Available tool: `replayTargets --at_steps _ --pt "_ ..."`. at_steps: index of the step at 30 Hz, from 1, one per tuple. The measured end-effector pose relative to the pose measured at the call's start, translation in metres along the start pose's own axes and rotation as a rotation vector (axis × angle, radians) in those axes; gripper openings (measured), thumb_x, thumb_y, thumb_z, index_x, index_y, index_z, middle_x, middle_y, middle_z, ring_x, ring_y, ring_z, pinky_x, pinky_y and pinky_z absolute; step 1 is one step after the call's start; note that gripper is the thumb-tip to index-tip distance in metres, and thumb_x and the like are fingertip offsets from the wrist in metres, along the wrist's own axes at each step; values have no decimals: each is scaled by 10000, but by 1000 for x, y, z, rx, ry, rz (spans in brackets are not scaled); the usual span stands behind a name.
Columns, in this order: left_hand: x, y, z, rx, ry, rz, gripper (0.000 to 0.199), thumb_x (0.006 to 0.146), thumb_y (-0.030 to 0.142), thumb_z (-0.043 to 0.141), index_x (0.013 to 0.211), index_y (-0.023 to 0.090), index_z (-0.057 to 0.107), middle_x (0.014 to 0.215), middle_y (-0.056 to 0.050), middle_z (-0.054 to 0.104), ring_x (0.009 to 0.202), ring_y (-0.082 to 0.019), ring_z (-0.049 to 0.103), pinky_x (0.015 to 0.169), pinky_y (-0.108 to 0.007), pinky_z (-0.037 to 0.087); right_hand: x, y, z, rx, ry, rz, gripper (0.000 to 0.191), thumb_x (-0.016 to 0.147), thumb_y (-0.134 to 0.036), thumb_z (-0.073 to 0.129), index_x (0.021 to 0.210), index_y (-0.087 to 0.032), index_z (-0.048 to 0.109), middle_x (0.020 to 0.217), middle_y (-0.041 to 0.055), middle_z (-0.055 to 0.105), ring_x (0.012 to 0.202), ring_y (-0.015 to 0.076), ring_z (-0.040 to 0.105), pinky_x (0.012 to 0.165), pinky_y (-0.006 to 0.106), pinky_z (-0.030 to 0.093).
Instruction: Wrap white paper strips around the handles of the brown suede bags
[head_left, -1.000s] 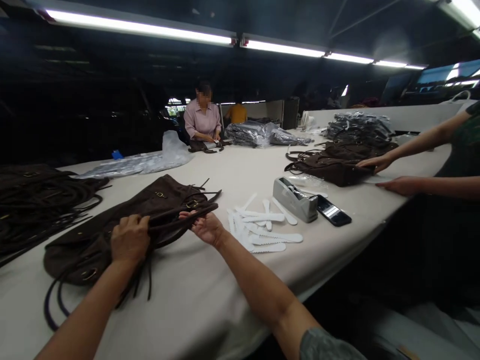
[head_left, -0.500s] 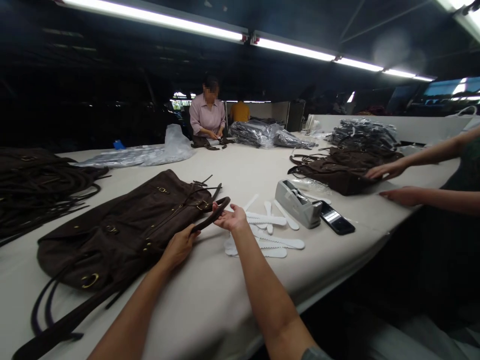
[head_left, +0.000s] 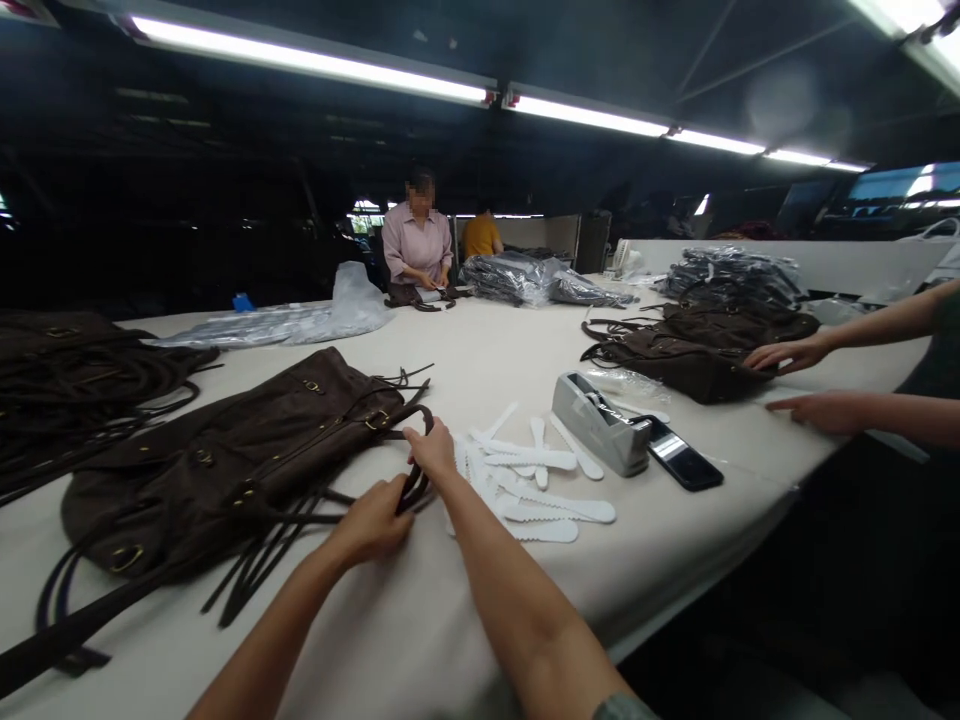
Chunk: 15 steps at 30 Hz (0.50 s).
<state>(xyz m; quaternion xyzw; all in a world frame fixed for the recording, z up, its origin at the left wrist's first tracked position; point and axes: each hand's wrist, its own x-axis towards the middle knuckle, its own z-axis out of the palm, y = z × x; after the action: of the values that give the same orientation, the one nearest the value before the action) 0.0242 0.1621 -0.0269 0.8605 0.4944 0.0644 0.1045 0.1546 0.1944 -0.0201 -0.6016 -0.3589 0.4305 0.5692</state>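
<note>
At far left, a stack of brown bags (head_left: 82,385), straps tangled over its side, sits on the pale-covered desk (head_left: 360,640). Beside it, the dark brown bag (head_left: 225,450) I am handling lies flat and aslant on the desk, fittings of brass colour showing, thin cords trailing toward me. Beyond it lies a sheet of clear plastic (head_left: 300,322). At centre, my left hand (head_left: 373,520) is closed around the bag's handle (head_left: 415,488), while my right hand (head_left: 433,452) grips the same loop a little higher, fingers curled narrow. Across the desk, a co-worker in a pink shirt (head_left: 417,245) bends over dark straps. Just right of my hands, white notched strips (head_left: 532,460) lie scattered, next to a grey tape dispenser (head_left: 600,425) and a black phone (head_left: 684,455). Behind them rests another bag (head_left: 694,355), in front of a plastic-wrapped pile (head_left: 739,275). At far right, a second co-worker's upper hand (head_left: 795,353) touches that bag's end; the lower hand (head_left: 814,411) is near the desk's edge.
</note>
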Motion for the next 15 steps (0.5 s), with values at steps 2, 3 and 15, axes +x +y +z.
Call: replayTargets --at_steps 2,3,15 --pt "-16 11 6 -99 0 -33 320 796 460 550 976 197 584 895 -74 675 832 -262 630 700 -299 423 1 -8 -10 -157 66 -65 379 762 -402 746 1026 -156 627 823 73 695 917 246 656 871 354 494" --pt "-21 14 6 -161 24 -72 374 802 534 518 943 196 593 864 -69 674 813 -265 629 690 -302 417 2 -12 -19 -230 104 -89 411 771 -457 729 1050 -168 636 923 92 702 999 259 636 919 360 468" --pt "-26 16 -15 -1121 95 -137 538 612 413 737 1072 158 627 817 -20 632 738 -162 536 661 -249 406 59 0 -123 -772 373 60 428 624 -208 845 1002 -111 668 1230 236 582 1249 342 477 1016 465 389"
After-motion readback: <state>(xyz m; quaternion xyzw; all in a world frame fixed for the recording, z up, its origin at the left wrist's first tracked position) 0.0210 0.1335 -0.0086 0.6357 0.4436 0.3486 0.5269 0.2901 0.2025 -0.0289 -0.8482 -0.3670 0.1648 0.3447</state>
